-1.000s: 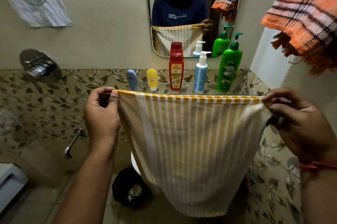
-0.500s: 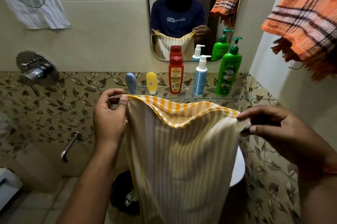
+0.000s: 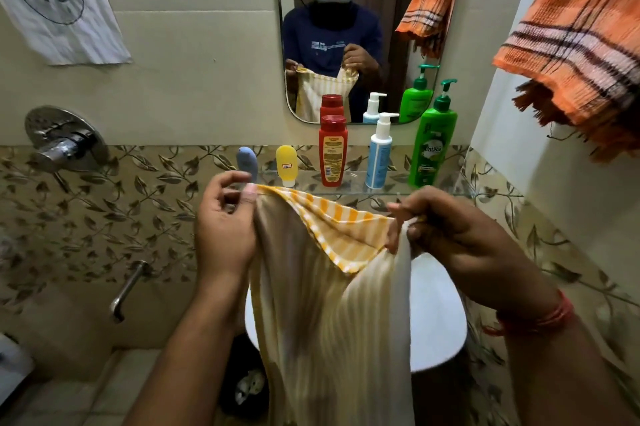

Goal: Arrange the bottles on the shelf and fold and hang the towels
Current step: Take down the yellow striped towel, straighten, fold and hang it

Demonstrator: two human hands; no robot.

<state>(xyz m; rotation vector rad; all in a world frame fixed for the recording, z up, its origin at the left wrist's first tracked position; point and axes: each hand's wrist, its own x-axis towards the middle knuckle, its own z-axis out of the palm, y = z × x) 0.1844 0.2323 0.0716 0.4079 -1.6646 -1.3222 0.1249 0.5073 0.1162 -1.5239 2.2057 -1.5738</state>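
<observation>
Step in hand: folding the yellow striped towel [image 3: 332,304] in half, corner to corner, judging from how the cloth hangs.
Left grip: the left hand [image 3: 225,231] pinches one top corner of the towel between thumb and fingers, the other fingers loosely curled.
Right grip: the right hand [image 3: 450,235] has its fingers curled round the opposite top corner, bunching the cloth a little.
Towel from the grips: it hangs straight down below both hands, its long axis vertical; the top hem [image 3: 332,217] sags in a slack curve between them, dipping lower toward the right grip.
Key relation: the two corners sit at about the same height, near but apart; the line between them runs side to side, so closing the fold means bringing one grip across to the other.
Nearer hand: neither is clearly nearer the middle; the slack lies between them.
Risk: as I judge it, the sagging hem may fold unevenly unless the corners meet square.
Beyond the grips: the glass shelf [image 3: 433,191] carries five bottles in a row, the green pump bottle [image 3: 431,145] at the right end.
Up and right of the right grip: an orange checked towel [image 3: 575,44] already hangs.
</observation>
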